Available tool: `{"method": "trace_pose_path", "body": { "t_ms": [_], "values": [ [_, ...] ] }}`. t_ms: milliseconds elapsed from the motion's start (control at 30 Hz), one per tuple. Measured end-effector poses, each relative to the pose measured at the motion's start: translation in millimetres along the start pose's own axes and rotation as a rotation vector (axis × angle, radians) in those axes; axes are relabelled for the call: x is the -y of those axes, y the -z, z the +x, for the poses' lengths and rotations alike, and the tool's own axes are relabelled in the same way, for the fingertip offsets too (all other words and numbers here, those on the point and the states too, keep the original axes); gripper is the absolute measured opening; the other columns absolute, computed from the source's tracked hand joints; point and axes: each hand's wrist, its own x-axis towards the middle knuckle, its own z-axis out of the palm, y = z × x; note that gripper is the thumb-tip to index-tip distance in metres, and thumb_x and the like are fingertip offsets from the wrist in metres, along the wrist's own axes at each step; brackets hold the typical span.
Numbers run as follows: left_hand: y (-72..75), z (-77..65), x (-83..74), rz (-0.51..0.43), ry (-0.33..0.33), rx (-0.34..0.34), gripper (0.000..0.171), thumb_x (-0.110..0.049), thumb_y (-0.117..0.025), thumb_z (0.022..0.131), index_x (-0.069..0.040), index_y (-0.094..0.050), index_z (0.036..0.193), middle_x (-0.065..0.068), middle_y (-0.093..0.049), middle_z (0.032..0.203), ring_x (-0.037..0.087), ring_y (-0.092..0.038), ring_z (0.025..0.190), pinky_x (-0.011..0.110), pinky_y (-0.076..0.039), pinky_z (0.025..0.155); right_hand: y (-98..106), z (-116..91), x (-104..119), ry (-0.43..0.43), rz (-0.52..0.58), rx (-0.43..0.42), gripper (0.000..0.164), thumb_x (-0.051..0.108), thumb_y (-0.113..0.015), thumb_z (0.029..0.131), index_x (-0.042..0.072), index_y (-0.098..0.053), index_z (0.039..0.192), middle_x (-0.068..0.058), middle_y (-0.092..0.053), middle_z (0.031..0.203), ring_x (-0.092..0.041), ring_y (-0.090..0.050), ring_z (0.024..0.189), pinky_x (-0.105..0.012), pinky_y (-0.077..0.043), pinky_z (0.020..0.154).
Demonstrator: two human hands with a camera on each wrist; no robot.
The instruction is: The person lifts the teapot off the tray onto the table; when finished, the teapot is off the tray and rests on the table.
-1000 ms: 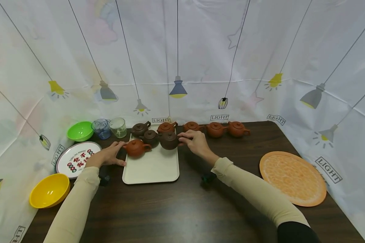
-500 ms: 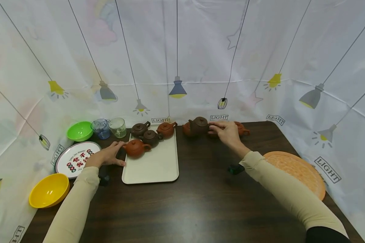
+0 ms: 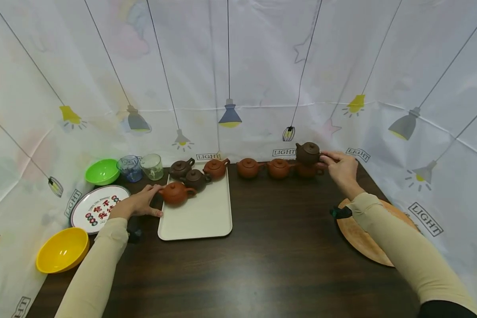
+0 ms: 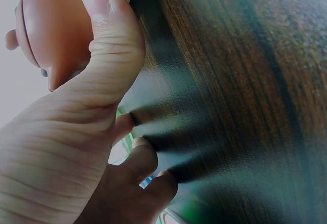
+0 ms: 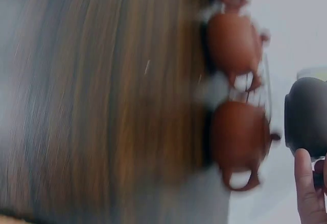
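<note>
My right hand [image 3: 342,173] pinches the handle of a dark brown teapot [image 3: 308,153] and holds it up at the back right. Just below and behind it shows a reddish teapot [image 3: 307,171], partly hidden. In the right wrist view, fingers [image 5: 305,185] grip the dark teapot [image 5: 307,116] at the right edge. My left hand [image 3: 137,204] rests along the left edge of a cream tray [image 3: 196,225], thumb against its rim, fingers loosely bent. Beside it on the tray sits an orange teapot [image 3: 176,193]. Two dark teapots [image 3: 196,179] and a reddish teapot [image 3: 216,169] stand farther back there.
Two more reddish teapots [image 3: 278,168] line the table's back edge. At left stand a green bowl [image 3: 102,172], two glasses [image 3: 152,166], an oval plate [image 3: 113,194] and a yellow bowl [image 3: 62,251]. A round tan mat [image 3: 361,234] lies under my right forearm.
My right hand has lifted the dark teapot off the tray and carried it right along the back, over the reddish teapots. The left hand has stayed at the tray's edge.
</note>
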Motion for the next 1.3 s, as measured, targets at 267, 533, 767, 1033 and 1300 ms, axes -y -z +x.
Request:
{"method": "trace_pose_path", "body": {
  "t_ms": [267, 533, 767, 1033, 1300],
  "values": [
    [2.2, 2.6, 2.8, 0.029, -0.006, -0.004, 0.109, -0.065, -0.081, 0.086, -0.014, -0.027, 0.166, 0.038, -0.030, 0.159, 0.068, -0.047, 0.137, 0.080, -0.044, 0.105, 27.0, 7.1, -38.2, -0.202, 0.303, -0.018, 0.040, 0.008, -0.070, 0.103, -0.005, -0.067, 0.140, -0.028, -0.067, 0.140, 0.008, -0.075, 0.076, -0.013, -0.061, 0.073],
    [2.9, -5.4, -7.5, 0.012, 0.022, 0.000, 0.105, -0.051, -0.085, 0.090, -0.010, -0.026, 0.166, 0.038, -0.027, 0.163, 0.067, -0.044, 0.142, 0.078, -0.043, 0.109, 36.3, 7.3, -62.2, -0.244, 0.337, -0.088, 0.037, 0.000, -0.071, 0.100, -0.009, -0.068, 0.136, 0.013, -0.076, 0.097, 0.008, -0.073, 0.067, -0.012, -0.059, 0.066],
    [-0.9, -4.5, -3.5, 0.001, 0.001, -0.010, 0.104, -0.047, -0.086, 0.090, -0.008, -0.026, 0.165, 0.038, -0.029, 0.160, 0.066, -0.046, 0.140, 0.076, -0.044, 0.109, 29.2, 0.1, -78.3, -0.279, 0.217, -0.049, 0.036, 0.010, -0.069, 0.104, -0.003, -0.069, 0.138, 0.016, -0.072, 0.094, 0.011, -0.071, 0.065, -0.018, -0.062, 0.073],
    [0.0, -3.1, -4.9, -0.004, -0.006, -0.013, 0.104, -0.054, -0.084, 0.089, -0.010, -0.027, 0.164, 0.039, -0.029, 0.159, 0.067, -0.044, 0.140, 0.079, -0.042, 0.109, 22.7, -5.5, -83.5, -0.291, 0.046, -0.048, 0.035, 0.022, -0.069, 0.106, 0.007, -0.074, 0.136, -0.004, -0.069, 0.124, 0.017, -0.067, 0.069, -0.013, -0.048, 0.109],
    [1.7, -2.0, -9.1, -0.002, 0.013, -0.003, 0.104, -0.047, -0.086, 0.090, -0.008, -0.026, 0.165, 0.039, -0.026, 0.163, 0.066, -0.040, 0.145, 0.077, -0.042, 0.112, 18.0, -6.1, -87.7, -0.195, -0.019, -0.090, 0.031, 0.017, -0.071, 0.105, 0.001, -0.076, 0.131, -0.020, -0.069, 0.121, 0.026, -0.051, 0.067, -0.017, -0.047, 0.111]
  ]
}}
